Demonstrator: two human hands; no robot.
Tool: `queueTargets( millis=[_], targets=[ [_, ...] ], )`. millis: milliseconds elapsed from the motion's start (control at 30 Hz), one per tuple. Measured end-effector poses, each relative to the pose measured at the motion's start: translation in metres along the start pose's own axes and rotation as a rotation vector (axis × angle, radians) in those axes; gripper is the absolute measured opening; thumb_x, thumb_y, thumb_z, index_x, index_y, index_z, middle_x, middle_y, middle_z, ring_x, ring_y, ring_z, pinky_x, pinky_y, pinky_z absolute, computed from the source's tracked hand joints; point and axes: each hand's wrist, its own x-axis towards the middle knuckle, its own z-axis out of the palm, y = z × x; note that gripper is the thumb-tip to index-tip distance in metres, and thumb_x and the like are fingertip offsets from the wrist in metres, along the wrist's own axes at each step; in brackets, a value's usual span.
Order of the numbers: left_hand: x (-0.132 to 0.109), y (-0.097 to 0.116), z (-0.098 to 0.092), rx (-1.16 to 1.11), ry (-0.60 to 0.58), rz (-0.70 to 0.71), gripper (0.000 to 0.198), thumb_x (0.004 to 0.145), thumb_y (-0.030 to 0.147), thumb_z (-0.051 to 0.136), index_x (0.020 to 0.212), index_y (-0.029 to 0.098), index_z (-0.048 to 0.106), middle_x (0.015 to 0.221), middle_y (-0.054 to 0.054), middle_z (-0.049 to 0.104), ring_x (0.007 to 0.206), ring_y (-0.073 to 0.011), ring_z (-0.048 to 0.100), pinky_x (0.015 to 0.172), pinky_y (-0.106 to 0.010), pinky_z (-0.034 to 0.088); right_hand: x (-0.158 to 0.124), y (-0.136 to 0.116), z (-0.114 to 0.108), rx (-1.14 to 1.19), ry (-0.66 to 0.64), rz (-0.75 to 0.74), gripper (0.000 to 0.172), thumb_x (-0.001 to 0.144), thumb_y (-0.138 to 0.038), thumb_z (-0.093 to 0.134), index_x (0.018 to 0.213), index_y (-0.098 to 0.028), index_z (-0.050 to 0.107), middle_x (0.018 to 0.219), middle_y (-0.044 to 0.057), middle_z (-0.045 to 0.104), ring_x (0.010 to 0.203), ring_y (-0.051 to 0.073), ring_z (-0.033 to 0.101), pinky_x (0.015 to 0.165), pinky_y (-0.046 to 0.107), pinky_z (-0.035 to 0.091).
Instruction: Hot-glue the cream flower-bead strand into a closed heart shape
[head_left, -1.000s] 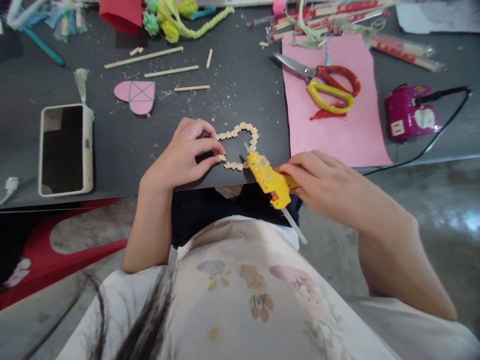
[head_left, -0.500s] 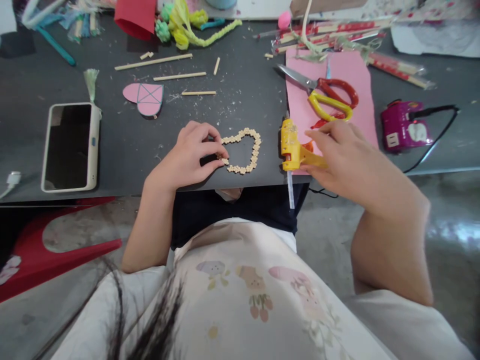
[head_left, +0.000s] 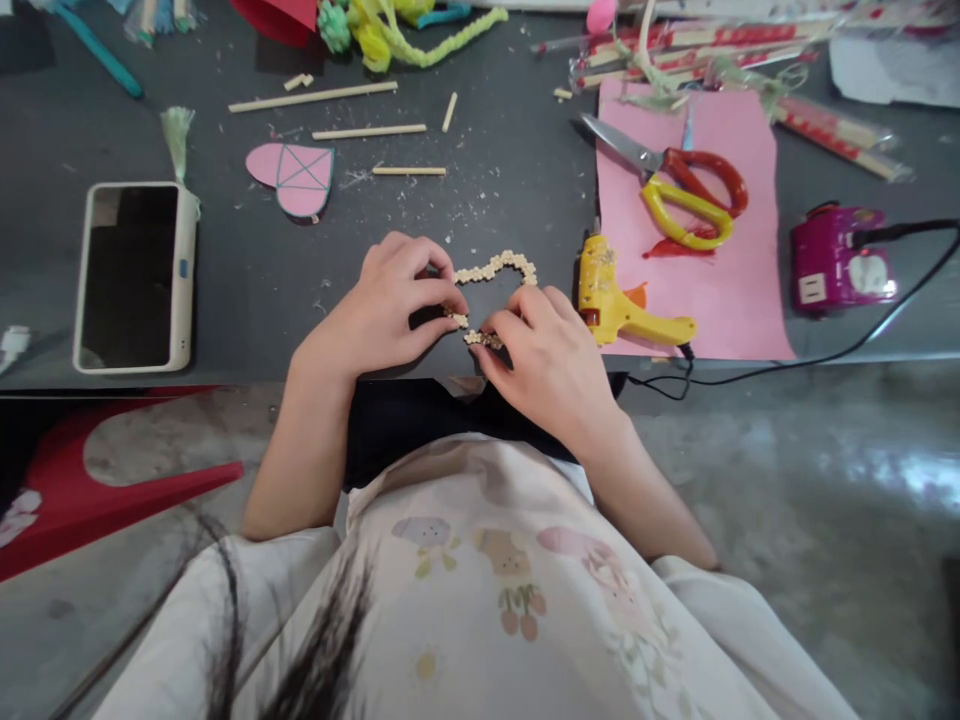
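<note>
A loop of small pale wooden pieces [head_left: 491,268], joined in a wavy chain, lies on the dark table near its front edge. My left hand [head_left: 401,305] pinches the chain's left end between thumb and fingers. From the other side, my right hand [head_left: 551,350] has its thumb and fingertips closed on the lower right end. A narrow gap separates the two ends. Just right of my right hand rests a yellow hot glue gun [head_left: 611,295], its nozzle pointing away from me and its handle on pink paper [head_left: 705,315].
Red-and-yellow scissors [head_left: 690,195] lie on the pink paper, beside a purple box with a cord [head_left: 844,258]. A phone [head_left: 131,280] is at left, near a pink heart-shaped piece [head_left: 304,180]. Thin wooden sticks [head_left: 369,131] lie beyond my hands; fuzzy yellow stems [head_left: 420,45] are farther back.
My right hand has let go of the glue gun, now lying on the table and paper, and moved left onto the chain. My left hand keeps its pinch. The view has shifted slightly.
</note>
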Motion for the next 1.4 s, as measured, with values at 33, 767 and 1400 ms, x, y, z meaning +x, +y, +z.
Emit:
queueTargets(
  millis=[33, 767, 1400],
  targets=[
    [0.0, 0.0, 0.0, 0.002, -0.004, -0.004, 0.024, 0.093, 0.046, 0.058, 0.097, 0.028, 0.073, 0.11, -0.005, 0.061, 0.108, -0.0242, 0.054, 0.104, -0.048, 0.039, 0.0, 0.001, 0.001, 0.006, 0.007, 0.003, 0.021, 0.097, -0.027, 0.049, 0.093, -0.017, 0.066, 0.096, 0.012, 0.06, 0.092, 0.027, 0.051, 0.083, 0.04, 0.045],
    [0.001, 0.002, -0.001, 0.012, 0.02, 0.015, 0.018, 0.093, 0.042, 0.06, 0.091, 0.03, 0.074, 0.105, -0.004, 0.062, 0.105, -0.0243, 0.055, 0.099, -0.049, 0.043, 0.002, -0.001, 0.014, 0.052, 0.072, 0.081, 0.02, 0.097, -0.028, 0.047, 0.087, -0.02, 0.063, 0.091, 0.011, 0.059, 0.086, 0.026, 0.051, 0.08, 0.04, 0.044],
    [0.0, 0.005, -0.005, 0.026, 0.006, 0.012, 0.019, 0.096, 0.038, 0.057, 0.1, 0.031, 0.074, 0.113, -0.003, 0.064, 0.103, -0.0219, 0.054, 0.096, -0.051, 0.042, -0.001, -0.003, 0.008, 0.105, 0.087, 0.089, 0.018, 0.096, -0.028, 0.052, 0.095, -0.019, 0.068, 0.092, 0.01, 0.059, 0.086, 0.025, 0.053, 0.079, 0.039, 0.048]
  ],
)
